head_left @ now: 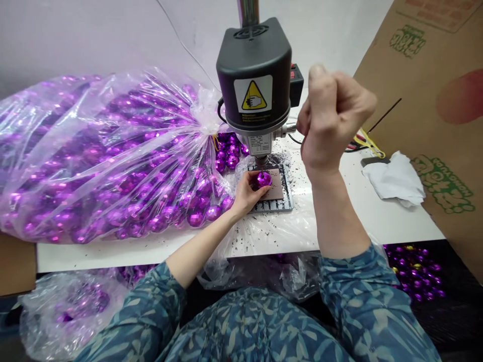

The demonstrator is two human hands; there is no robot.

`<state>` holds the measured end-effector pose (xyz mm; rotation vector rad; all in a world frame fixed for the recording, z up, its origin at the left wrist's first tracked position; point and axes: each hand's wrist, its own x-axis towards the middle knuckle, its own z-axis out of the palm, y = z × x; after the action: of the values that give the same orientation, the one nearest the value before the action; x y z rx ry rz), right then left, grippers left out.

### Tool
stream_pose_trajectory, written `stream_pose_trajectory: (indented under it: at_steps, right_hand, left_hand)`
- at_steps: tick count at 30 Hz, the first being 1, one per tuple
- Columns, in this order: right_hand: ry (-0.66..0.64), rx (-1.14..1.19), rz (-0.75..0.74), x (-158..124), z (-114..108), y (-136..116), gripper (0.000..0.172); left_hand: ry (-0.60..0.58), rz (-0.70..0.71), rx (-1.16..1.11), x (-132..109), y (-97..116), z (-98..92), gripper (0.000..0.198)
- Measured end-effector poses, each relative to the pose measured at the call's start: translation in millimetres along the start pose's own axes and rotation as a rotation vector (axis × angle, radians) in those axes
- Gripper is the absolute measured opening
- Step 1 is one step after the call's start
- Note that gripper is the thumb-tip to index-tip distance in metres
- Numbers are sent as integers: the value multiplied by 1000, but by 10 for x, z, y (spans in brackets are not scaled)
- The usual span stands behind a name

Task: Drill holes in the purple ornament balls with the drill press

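- The left hand [246,195] sits at the middle of the table [381,221], its fingers [253,185] curled around and gripping a purple mirrored bauble [264,179].
- The bauble rests on a brown pad [277,183], which lies on a dark metal tray [288,193], directly below the chuck of a bench drill [253,75]. Whether the bit touches the bauble is hidden.
- The right hand [334,115] is raised in the air to the right of the drill, well above the table. Its fingers [320,95] are closed into a fist; anything inside it would be hidden.
- A large clear plastic bag [101,151], tied at the neck and full of purple baubles, lies on the table left of the tray.
- More baubles [230,153] sit in a heap just behind it, beside the drill.
- Dark specks [241,241] are scattered over the tray and a plastic sheet [256,246] draped on the table.
- To the right lie a crumpled white cloth [394,178] and yellow-handled cable clips [372,143], against a cardboard sheet [426,75].
- Below the table edge, a second bag [64,314] and loose baubles [415,271] show on either side of the person's patterned blue sleeves [362,286].
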<state>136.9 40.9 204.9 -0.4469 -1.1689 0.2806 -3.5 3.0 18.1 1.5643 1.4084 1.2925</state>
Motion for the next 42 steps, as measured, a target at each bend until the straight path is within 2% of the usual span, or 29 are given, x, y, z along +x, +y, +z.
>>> stream_pose_trajectory:
  at_steps: [4,6,8,12,13,14,15,17,19,20,21,22,23,26,28,29,32,34,36,38,40,42]
  right_hand:
    - [-80,-57,59,257,109,49,70]
    - [-101,-60,60,279,118,92,69]
    - [-90,7,30,264,121,113,67]
    - [-60,83,-14,235,132,95,61]
    - [-61,80,-11,234,133,86,60]
    - [-58,75,-5,236,131,77,61]
    - [-53,67,7,239,128,70,62]
    - [-53,28,34,245,119,59,69]
    - [-53,-20,60,248,113,55,74]
    - [-56,-38,70,248,113,54,75]
    - [-54,-46,76,248,114,55,76]
    - [-50,-43,79,247,117,56,77]
    - [-42,-33,82,246,121,59,77]
    - [-16,16,71,242,133,65,77]
    - [-12,25,61,238,136,61,76]
    - [-20,20,58,234,137,56,76]
    - [-47,-18,41,222,137,41,73]
    - [-40,-42,22,216,136,37,72]
    - [-36,-55,22,214,135,37,73]
    - [-46,-69,41,215,134,40,73]
    - [-50,-94,41,215,137,44,73]
    - [-45,-98,27,213,140,49,72]
  left_hand:
    - [58,40,80,-160,177,-108,46]
    - [-11,117,159,-383,337,-203,38]
    - [-213,218,196,-701,507,-279,31]
    - [-766,336,187,-1323,709,-280,40]
    - [-836,337,189,-1385,713,-263,43]
    - [-855,334,192,-1382,698,-254,46]
    - [-821,330,192,-1304,668,-259,47]
    - [-608,313,210,-939,574,-325,37]
    - [-295,266,287,-378,455,-451,27]
    - [-154,211,366,-74,389,-520,31]
    - [-68,164,467,214,323,-581,34]
    - [-23,122,582,470,256,-629,37]
    - [-33,86,687,681,191,-662,39]
    - [-184,51,896,1022,29,-683,34]
    - [-236,74,927,1065,-26,-690,29]
    - [-217,90,912,1054,-29,-708,30]
    - [-52,131,733,929,57,-814,38]
    - [15,111,486,768,167,-873,36]
    - [-36,10,161,554,267,-867,32]
    - [-125,-148,-127,328,317,-783,28]
    - [-149,-291,-280,151,306,-651,27]
    - [-104,-364,-321,58,254,-518,28]
